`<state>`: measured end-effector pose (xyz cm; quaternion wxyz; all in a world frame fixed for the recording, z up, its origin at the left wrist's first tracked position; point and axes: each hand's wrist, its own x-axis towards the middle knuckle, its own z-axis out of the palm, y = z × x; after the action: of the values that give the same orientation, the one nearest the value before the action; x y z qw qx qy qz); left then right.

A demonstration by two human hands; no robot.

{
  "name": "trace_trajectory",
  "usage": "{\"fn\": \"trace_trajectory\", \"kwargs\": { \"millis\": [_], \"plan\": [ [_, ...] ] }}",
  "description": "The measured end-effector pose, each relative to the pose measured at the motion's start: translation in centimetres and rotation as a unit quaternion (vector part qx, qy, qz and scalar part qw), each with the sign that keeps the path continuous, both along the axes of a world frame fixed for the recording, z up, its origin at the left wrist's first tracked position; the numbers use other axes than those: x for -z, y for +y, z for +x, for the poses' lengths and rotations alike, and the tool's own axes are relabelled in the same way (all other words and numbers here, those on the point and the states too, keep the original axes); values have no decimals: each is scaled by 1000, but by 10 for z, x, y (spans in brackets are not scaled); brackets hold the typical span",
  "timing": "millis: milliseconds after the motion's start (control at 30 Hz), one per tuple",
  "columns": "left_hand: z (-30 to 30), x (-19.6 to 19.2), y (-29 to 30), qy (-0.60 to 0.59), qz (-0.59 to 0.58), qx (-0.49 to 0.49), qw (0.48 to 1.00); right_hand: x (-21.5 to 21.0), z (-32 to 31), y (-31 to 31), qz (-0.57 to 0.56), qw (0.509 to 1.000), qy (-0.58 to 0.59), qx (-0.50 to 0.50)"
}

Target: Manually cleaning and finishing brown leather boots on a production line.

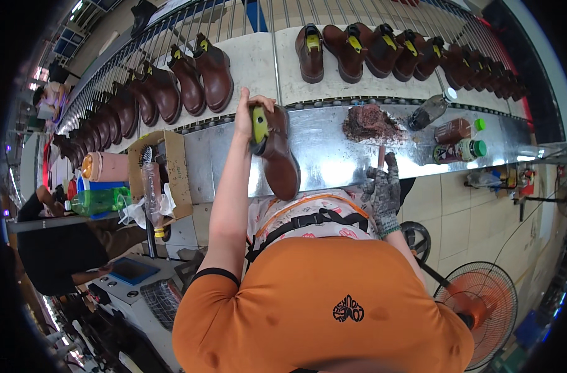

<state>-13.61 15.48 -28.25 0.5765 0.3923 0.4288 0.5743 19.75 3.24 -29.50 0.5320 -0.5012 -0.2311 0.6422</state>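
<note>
My bare left hand [248, 117] grips a brown leather ankle boot [280, 163] by its opening. The boot hangs toe toward me over the near edge of the metal bench [324, 170], its yellow-green lining showing at the top. My right hand [384, 193], in a mottled grey knit glove with darkened fingertips, is low beside that edge, fingers apart. One upright finger looks stained brown, though I cannot make out whether it is a finger or a thin stick. Beyond this hand lies a crumpled, brown-stained wad [369, 122] among scattered dark crumbs.
Rows of brown boots stand on the conveyor [258, 62] behind the bench. Bottles with dark contents [434, 109] are at the right. A cardboard box [179, 171] with a brush and plastic bottle sits left. A fan [479, 311] and another person [59, 248] flank me.
</note>
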Motion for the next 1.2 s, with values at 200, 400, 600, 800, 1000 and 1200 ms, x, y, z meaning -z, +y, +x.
{"fn": "trace_trajectory", "kwargs": {
  "millis": [200, 400, 600, 800, 1000, 1200],
  "plan": [
    [0, -42, -36, -95, 186, 96, 973, -4, -5, 17, -18, 998, -54, -4],
    [-4, -56, -53, -70, 266, 122, 954, -13, 1, 15, 1, 996, -81, 31],
    [-3, -55, -54, -81, 262, 130, 953, -53, 9, 19, 50, 988, 12, -147],
    [1, -63, -53, -75, 246, 136, 957, -131, -24, 53, 315, 761, -387, -415],
    [5, -62, -53, -68, 234, 138, 960, -156, -47, 61, 376, 664, -444, -469],
    [8, -63, -53, -70, 235, 150, 958, -152, -51, 61, 408, 634, -451, -477]
  ]
}}
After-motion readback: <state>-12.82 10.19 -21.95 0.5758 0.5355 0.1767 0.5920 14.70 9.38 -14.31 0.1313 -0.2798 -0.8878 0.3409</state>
